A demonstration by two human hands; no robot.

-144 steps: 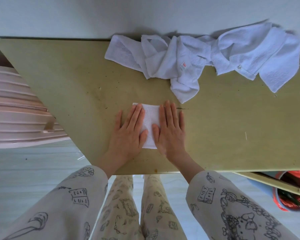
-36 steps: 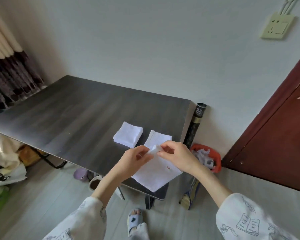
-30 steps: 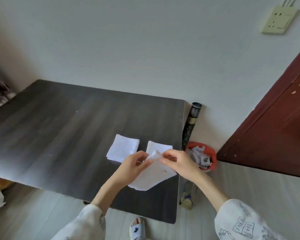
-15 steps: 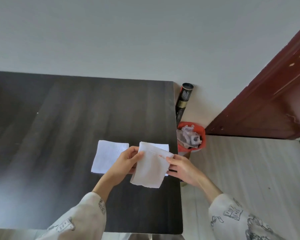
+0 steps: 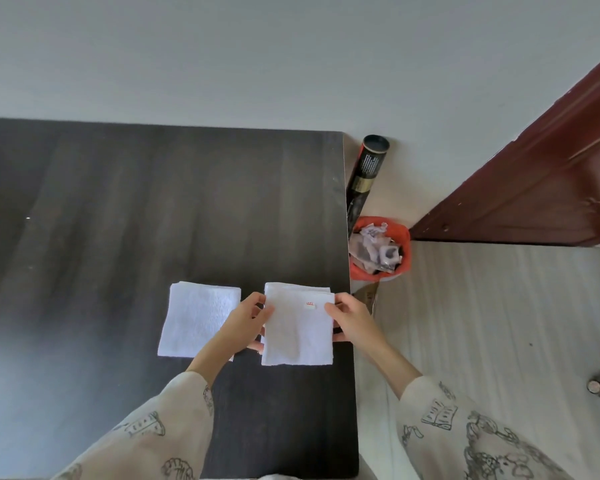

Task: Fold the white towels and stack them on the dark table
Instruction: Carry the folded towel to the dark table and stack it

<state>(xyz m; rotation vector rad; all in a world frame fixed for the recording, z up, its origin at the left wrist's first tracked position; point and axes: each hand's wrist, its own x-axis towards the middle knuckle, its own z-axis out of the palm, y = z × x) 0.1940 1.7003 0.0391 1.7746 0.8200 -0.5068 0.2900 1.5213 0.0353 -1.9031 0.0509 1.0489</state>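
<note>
A folded white towel [image 5: 297,330] with a small red label lies flat over another folded towel [image 5: 326,290], whose far edge peeks out, near the right edge of the dark table [image 5: 153,209]. My left hand [image 5: 248,320] pinches its left side, thumb on top. My right hand [image 5: 349,318] pinches its right side the same way. A second folded white towel [image 5: 196,320] lies flat just to the left, partly behind my left wrist.
Past the table's right edge stand an orange bin [image 5: 381,249] full of crumpled paper and a black tube [image 5: 368,168] leaning against the wall. A dark red door [image 5: 534,188] is at the right. The floor is pale wood.
I have walked from the yellow table to the dark one with the folded towel. In the last half second it came down from hanging in my hands to lying over the right-hand towel.
</note>
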